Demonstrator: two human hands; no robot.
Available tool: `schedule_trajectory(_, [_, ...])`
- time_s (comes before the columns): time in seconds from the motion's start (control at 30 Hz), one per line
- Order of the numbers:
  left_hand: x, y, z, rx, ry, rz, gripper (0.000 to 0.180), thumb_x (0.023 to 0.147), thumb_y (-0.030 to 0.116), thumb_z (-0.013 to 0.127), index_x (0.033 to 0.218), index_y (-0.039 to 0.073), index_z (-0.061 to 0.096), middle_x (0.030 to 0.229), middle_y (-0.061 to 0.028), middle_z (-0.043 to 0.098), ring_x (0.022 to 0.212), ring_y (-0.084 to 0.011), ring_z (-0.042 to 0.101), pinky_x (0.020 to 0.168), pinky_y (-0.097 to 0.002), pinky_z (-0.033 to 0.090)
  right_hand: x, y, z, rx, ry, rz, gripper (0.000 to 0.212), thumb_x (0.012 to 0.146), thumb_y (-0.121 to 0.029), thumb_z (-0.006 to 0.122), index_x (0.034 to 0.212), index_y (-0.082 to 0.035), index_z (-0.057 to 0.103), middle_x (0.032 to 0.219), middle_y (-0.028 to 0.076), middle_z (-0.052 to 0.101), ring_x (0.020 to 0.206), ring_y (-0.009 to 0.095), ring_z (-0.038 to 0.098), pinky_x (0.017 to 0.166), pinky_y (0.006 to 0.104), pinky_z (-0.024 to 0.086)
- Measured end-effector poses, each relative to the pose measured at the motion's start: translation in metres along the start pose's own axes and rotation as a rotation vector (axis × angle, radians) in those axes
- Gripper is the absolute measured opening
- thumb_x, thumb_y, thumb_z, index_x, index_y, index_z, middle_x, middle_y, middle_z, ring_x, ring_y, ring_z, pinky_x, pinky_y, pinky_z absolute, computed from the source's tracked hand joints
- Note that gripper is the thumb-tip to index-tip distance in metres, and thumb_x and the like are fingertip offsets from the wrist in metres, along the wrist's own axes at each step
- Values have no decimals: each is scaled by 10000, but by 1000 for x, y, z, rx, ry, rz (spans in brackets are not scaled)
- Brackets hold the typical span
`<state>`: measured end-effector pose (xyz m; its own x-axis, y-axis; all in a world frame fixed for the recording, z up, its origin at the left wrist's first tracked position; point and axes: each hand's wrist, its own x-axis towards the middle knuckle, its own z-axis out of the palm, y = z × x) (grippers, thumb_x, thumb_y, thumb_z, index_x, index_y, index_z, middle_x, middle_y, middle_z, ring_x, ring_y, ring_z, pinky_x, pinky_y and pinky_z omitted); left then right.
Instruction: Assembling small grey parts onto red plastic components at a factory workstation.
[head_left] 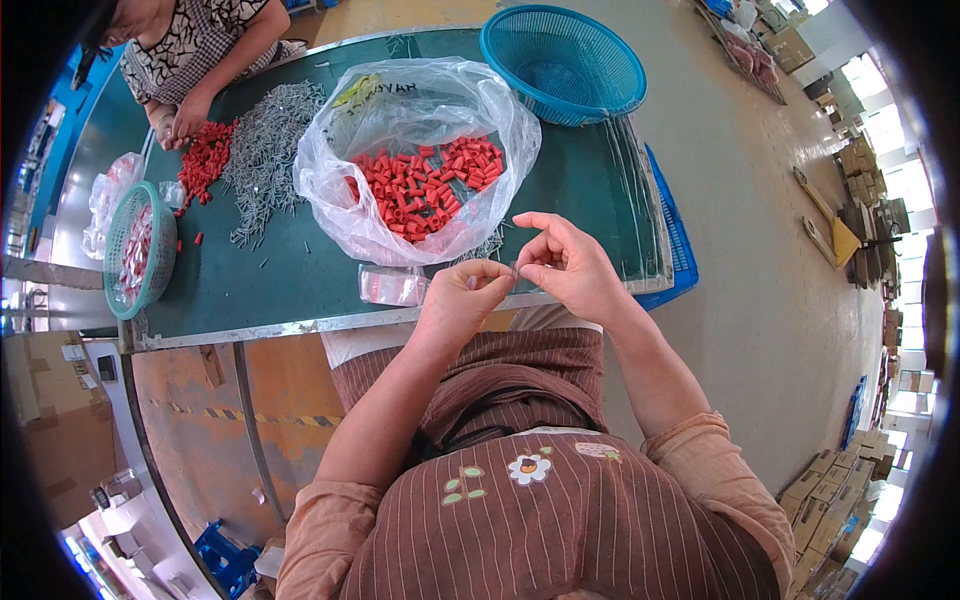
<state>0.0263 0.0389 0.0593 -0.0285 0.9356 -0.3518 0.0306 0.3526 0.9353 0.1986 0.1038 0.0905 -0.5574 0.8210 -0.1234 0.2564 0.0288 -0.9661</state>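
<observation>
My left hand [460, 298] and my right hand [572, 268] meet at the near edge of the green table [230, 300]. Both are closed in a pinch, fingertips almost touching, around something small and translucent that I cannot make out. Just beyond them stands a large open clear plastic bag [330, 160] holding many short red plastic tubes [425, 190]. Left of my left hand, a stack of small clear plastic bags [393, 286] lies at the table edge. Some grey screw-like pieces [490, 246] show between the large bag and my right hand.
A blue basket [565, 65] stands at the far right corner. Grey screw-like pieces [272, 140] and loose red tubes [207, 160] are heaped further left, where a co-worker's hands [178, 125] work. A green basket [140, 250] with filled packets sits at the left edge.
</observation>
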Motion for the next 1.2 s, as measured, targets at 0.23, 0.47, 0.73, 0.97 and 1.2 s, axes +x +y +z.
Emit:
schedule_trajectory(0.23, [4, -12, 1, -325, -4, -126, 130, 859, 154, 679, 862, 28, 649, 611, 58, 497, 464, -23, 406, 395, -190, 348, 1, 2, 7, -820, 498, -536, 309, 765, -67, 681, 1057, -29, 589, 817, 90, 611, 819, 257, 606, 755, 351, 480])
schedule_trajectory(0.47, [-5, -10, 9, 248, 78, 65, 159, 819, 185, 719, 826, 39, 659, 607, 48, 507, 539, -15, 404, 465, -205, 336, -16, 22, 18, -153, 53, 55, 193, 868, -168, 616, 913, 19, 617, 848, 132, 643, 763, 209, 622, 693, 322, 480])
schedule_trajectory(0.73, [-12, -26, 17, 159, 32, -10, 141, 808, 165, 727, 817, 40, 662, 612, 64, 498, 566, -13, 399, 494, -197, 318, -26, 37, 16, -103, 5, 174, 192, 841, -131, 623, 940, 33, 639, 841, 129, 676, 789, 159, 631, 721, 297, 493])
schedule_trajectory(0.97, [-15, -42, 22, -201, -1, -148, 119, 832, 120, 713, 831, 41, 624, 617, 72, 488, 525, 7, 382, 449, -172, 266, -32, 38, 20, -125, 14, 216, 200, 828, -130, 620, 929, 43, 633, 840, 148, 678, 787, 180, 643, 721, 308, 498])
schedule_trajectory(1.2, [-23, -47, 17, -373, 58, -182, 92, 860, 83, 664, 848, 51, 579, 618, 73, 468, 483, 2, 382, 409, -172, 265, -34, 42, 27, -171, 30, 234, 193, 825, -119, 605, 920, 48, 619, 849, 169, 674, 800, 218, 656, 726, 317, 502])
